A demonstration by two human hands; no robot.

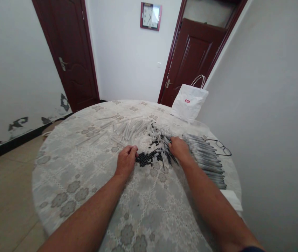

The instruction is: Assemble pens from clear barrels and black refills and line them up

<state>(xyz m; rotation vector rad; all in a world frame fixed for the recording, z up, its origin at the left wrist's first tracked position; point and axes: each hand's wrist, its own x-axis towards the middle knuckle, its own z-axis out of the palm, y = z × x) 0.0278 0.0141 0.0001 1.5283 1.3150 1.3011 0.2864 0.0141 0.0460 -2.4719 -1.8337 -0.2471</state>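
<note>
My left hand rests on the round table with its fingers curled in a pinch, right beside a heap of small black caps. What it holds is too small to make out. My right hand lies fingers-down on a bunch of thin black pen refills, its fingers closed over them. A pile of pale pen barrels lies just beyond my left hand. A long row of assembled pens stretches along the right of my right hand.
The table wears a floral lace cloth. A white paper bag stands at the far right edge, glasses lie by the wall, and white paper sits at the near right edge. Two dark doors and a wall clock stand behind.
</note>
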